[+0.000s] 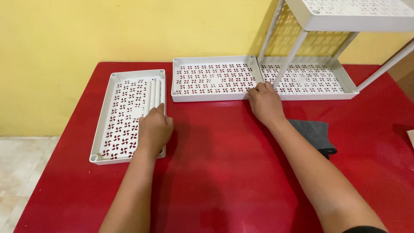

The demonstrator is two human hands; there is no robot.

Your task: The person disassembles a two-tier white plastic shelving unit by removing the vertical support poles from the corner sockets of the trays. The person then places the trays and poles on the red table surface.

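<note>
My left hand (154, 129) rests on the right side of a white perforated tray (113, 121) at the left of the red table, its fingers curled over the near ends of white tubes (155, 92) lying in the tray. My right hand (264, 101) touches the front right corner of a second white perforated tray (213, 97) at the table's back, where it meets the bottom shelf (310, 94) of a white rack. Whether the right hand grips the rim is not clear.
The white rack has slanted poles (290, 58) and an upper shelf (353, 19) at the top right. A folded grey cloth (317, 133) lies beside my right forearm. The red table (215, 172) stands against a yellow wall; tiled floor shows at the left.
</note>
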